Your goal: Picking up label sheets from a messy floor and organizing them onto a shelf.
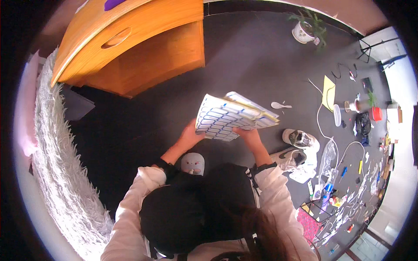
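Note:
Both hands hold a small bunch of white sheets printed with rows of blue-outlined blank labels (225,119), with yellowish edges showing between layers. My left hand (191,133) grips the lower left corner. My right hand (249,135) holds the lower right part, its fingers partly hidden by the sheets. The sheets are raised above the dark floor and fan apart at the upper right. Below them, a white slipper with a cartoon face (192,164) shows past my dark-clothed knees.
An orange wooden cabinet (163,65) stands ahead left, beside a shaggy grey-white cover (65,182). To the right lie a white spoon (277,105), sneakers (300,139), a yellow sheet (328,93), cables and scattered small items. A potted plant (303,32) stands at the far wall.

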### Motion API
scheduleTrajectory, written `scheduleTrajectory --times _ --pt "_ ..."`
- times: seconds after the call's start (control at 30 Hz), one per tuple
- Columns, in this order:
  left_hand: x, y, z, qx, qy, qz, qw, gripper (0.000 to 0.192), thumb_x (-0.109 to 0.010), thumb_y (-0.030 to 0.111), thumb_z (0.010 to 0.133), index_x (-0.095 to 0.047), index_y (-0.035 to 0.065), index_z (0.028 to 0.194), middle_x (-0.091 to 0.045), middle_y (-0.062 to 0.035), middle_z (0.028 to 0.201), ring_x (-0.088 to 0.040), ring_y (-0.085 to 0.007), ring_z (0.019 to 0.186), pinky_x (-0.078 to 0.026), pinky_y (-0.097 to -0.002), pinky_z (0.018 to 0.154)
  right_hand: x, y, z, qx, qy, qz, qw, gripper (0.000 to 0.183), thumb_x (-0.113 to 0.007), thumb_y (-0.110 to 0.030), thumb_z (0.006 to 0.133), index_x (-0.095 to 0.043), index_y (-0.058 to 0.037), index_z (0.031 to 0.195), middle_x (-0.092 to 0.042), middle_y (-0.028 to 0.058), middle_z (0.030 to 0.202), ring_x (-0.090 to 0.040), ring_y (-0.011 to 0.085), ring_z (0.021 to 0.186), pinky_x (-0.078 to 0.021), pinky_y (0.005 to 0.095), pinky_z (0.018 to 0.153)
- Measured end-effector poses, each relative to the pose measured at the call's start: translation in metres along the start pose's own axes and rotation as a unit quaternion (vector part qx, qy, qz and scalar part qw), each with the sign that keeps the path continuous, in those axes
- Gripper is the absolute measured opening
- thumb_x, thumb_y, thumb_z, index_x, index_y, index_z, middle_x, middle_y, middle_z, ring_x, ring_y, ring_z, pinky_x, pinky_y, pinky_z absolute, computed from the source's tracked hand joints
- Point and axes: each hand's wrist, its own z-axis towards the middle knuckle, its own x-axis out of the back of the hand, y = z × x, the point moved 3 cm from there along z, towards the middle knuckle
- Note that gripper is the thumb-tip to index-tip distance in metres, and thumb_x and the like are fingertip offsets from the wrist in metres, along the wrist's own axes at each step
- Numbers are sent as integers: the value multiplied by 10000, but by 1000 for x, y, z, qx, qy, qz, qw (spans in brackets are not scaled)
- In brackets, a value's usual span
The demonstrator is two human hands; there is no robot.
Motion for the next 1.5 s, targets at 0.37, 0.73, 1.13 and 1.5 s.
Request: scheduleTrajectory --times 0.37,0.73,1.13,1.5 --pt "-16 -13 5 20 -122 -363 924 256 -472 89 811 -466 71 1066 -476 -52 1097 -464 -138 987 -384 -273 839 8 31 -16 144 -74 -97 982 211 -551 7 702 -601 18 907 -613 47 845 -544 91 751 -443 235 681" --pt "-35 -49 7 69 -112 -263 956 247 -526 22 752 -509 7 998 -572 -50 922 -524 -106 830 -436 -259 721 10 63 -24 129 -53 -99 985 208 -595 -63 700 -591 5 896 -624 85 824 -549 118 741 -438 269 695" --pt "-34 8 2 64 -108 -99 987 335 -632 7 688 -509 -8 999 -582 -65 948 -535 -125 861 -424 -262 760 9 68 -27 26 -15 -140 990 261 -666 -105 682 -590 -2 910 -622 101 848 -575 149 772 -445 271 710" --pt "-1 23 -3 107 -199 -282 933 564 -614 45 695 -383 85 1208 -469 -70 1155 -442 -187 1062 -365 -319 878 19 -5 -33 4 -1 325 946 395 -531 2 770 -412 -33 1144 -485 70 1118 -454 200 1045 -357 342 900"
